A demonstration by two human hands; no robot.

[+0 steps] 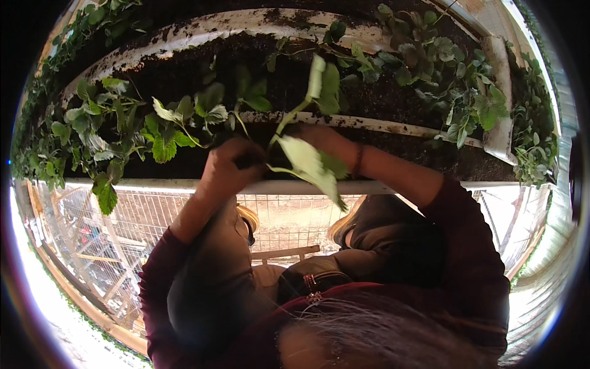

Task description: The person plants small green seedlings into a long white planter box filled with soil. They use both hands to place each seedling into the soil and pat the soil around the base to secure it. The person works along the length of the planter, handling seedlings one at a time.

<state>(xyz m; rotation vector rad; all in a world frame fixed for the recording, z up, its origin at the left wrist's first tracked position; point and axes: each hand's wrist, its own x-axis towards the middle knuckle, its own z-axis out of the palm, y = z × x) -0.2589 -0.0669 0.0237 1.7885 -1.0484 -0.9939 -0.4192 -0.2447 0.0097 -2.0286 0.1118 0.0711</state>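
Note:
My left hand is at the front of a soil-filled planting trough, its fingers curled and slightly blurred. The stems of a leafy plant, which looks like a strawberry plant, meet at its fingertips, which seem to pinch the base. A dark gap or clump shows between thumb and fingers. My right hand reaches into the trough just right of the stems. Its fingertips are hidden behind the plant and its broad pale leaf, so its grip does not show. Dark soil lies behind both hands.
Strawberry-like plants crowd the trough at left and right. A thin white rail crosses behind my hands, ending at a white end piece. The trough's white front edge passes over my knees. Wire mesh lies below.

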